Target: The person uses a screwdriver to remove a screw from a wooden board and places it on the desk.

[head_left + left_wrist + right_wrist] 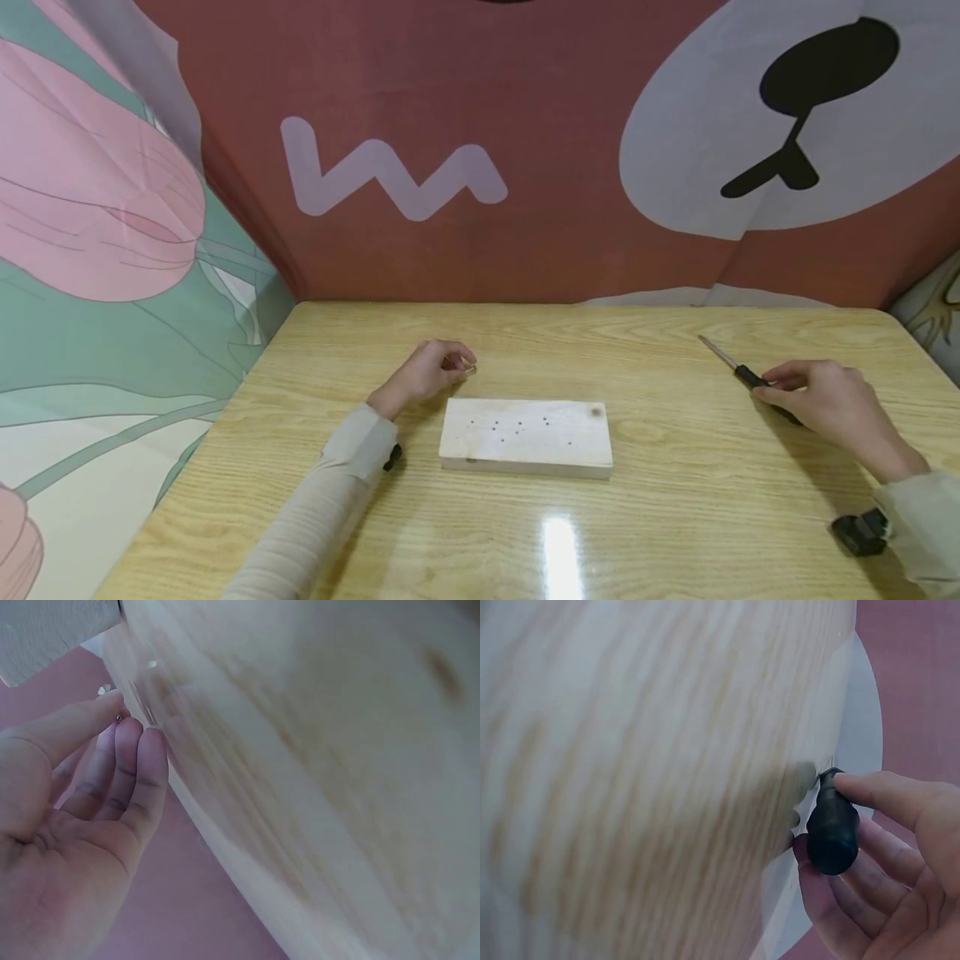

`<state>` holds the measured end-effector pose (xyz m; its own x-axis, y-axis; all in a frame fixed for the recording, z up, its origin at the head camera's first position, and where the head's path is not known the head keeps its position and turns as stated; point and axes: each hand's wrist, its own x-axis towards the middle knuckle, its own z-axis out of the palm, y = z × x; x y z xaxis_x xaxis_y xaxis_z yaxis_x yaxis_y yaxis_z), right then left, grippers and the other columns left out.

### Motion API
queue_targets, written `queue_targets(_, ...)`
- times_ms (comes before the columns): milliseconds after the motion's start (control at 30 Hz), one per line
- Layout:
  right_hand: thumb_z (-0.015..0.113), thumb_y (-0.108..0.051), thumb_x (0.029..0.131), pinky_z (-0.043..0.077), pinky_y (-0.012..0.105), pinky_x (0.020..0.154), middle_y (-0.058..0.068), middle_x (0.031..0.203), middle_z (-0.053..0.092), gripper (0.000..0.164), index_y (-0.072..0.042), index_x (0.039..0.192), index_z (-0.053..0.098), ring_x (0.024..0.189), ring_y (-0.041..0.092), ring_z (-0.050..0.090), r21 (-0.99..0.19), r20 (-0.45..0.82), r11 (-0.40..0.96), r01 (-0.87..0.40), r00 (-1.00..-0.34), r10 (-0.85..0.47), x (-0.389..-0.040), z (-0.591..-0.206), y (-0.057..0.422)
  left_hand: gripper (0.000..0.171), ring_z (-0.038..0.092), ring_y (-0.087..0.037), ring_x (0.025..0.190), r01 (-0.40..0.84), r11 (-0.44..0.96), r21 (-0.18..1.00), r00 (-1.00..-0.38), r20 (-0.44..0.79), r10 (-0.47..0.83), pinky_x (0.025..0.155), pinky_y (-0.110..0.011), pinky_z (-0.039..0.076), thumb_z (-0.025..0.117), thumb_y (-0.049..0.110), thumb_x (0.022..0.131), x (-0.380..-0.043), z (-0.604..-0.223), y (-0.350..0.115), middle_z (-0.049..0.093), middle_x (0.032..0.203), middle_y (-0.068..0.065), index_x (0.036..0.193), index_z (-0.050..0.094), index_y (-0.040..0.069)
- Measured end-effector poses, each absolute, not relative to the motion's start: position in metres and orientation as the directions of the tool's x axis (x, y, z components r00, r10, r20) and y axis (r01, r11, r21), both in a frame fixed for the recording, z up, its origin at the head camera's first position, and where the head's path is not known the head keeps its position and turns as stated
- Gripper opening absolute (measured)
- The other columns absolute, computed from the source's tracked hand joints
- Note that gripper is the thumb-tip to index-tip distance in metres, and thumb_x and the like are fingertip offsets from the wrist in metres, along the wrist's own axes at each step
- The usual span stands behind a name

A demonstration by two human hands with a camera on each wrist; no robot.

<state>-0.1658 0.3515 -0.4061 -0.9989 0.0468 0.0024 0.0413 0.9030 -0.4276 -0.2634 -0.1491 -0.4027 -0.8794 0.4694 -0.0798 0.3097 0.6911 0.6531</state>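
Behind the left end of a pale wooden block (540, 457), my left hand (429, 372) pinches a small brass-coloured screw (470, 368) between thumb and fingertips. The left wrist view shows only a shiny bit of the screw (105, 689) above the thumb tip of that hand (90, 802). Several small dark holes or dots mark the block's top. Well to the right of the block, my right hand (832, 400) holds a screwdriver (752, 378) by its black handle, the shaft pointing away to the far left. In the right wrist view the screwdriver's handle (832, 836) lies between thumb and fingers.
The wood-grain table (660, 533) carries the block, with a bright light reflection in front of it. A printed cloth backdrop (555, 250) rises at the table's back edge, another (97, 350) along the left. Black wrist cameras (860, 533) sit at both sleeves.
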Motion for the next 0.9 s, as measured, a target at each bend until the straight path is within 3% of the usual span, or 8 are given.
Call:
queue_targets(267, 0.073, -0.042, 0.089, 0.044, 0.035, 0.06, 0.012, 0.091, 0.074, 0.048, 0.002, 0.11, 0.069, 0.079, 0.026, 0.066, -0.448, -0.015, 0.894, 0.018, -1.0, 0.013, -0.1645, -0.405, 0.3524, 0.018, 0.062, -0.012, 0.078, 0.289, 0.705, 0.648, -0.873, -0.124, 0.471, 0.07, -0.023, 0.055, 0.068, 0.0, 0.091, -0.2633, -0.4014, -0.1482, 0.069, 0.09, -0.007, 0.108, 0.073, 0.005)
queue_targets(467, 0.073, -0.042, 0.09, 0.044, 0.033, 0.06, 0.013, 0.092, 0.073, 0.049, 0.003, 0.11, 0.067, 0.077, 0.02, 0.063, -0.456, -0.036, 0.889, 0.027, -0.999, 0.012, -0.1653, -0.4054, 0.3536, 0.02, 0.061, -0.012, 0.079, 0.277, 0.718, 0.638, -0.865, -0.16, 0.476, 0.07, -0.023, 0.054, 0.069, 0.0, 0.091, -0.264, -0.4014, -0.1469, 0.069, 0.09, -0.007, 0.11, 0.072, 0.005)
queue_targets(567, 0.071, -0.044, 0.09, 0.044, 0.032, 0.06, 0.014, 0.093, 0.073, 0.052, 0.003, 0.111, 0.067, 0.078, 0.023, 0.064, -0.452, -0.051, 0.891, 0.031, -0.999, 0.01, -0.1665, -0.4049, 0.3539, 0.02, 0.061, -0.012, 0.079, 0.273, 0.723, 0.635, -0.865, -0.167, 0.474, 0.071, -0.023, 0.054, 0.069, 0.0, 0.091, -0.2644, -0.402, -0.1469, 0.069, 0.09, -0.006, 0.11, 0.072, 0.005)
queue_targets(700, 0.068, -0.047, 0.092, 0.047, 0.036, 0.062, 0.018, 0.098, 0.073, 0.056, 0.004, 0.116, 0.065, 0.087, 0.036, 0.066, -0.449, -0.057, 0.893, 0.013, -0.998, -0.014, -0.1679, -0.4026, 0.3559, 0.022, 0.062, -0.012, 0.08, 0.267, 0.728, 0.632, -0.866, -0.174, 0.468, 0.072, -0.023, 0.055, 0.069, 0.001, 0.091, -0.2647, -0.4014, -0.1479, 0.069, 0.092, -0.006, 0.112, 0.072, 0.005)
queue_targets(900, 0.063, -0.042, 0.097, 0.054, 0.052, 0.066, 0.034, 0.116, 0.064, 0.058, 0.008, 0.125, 0.06, 0.098, 0.052, 0.064, -0.461, 0.0, 0.887, -0.028, -1.0, -0.031, -0.1699, -0.3986, 0.3602, 0.027, 0.062, -0.013, 0.085, 0.298, 0.743, 0.599, -0.883, -0.123, 0.453, 0.074, -0.026, 0.055, 0.066, 0.011, 0.096, -0.2653, -0.3966, -0.1517, 0.069, 0.097, -0.003, 0.122, 0.068, 0.007)
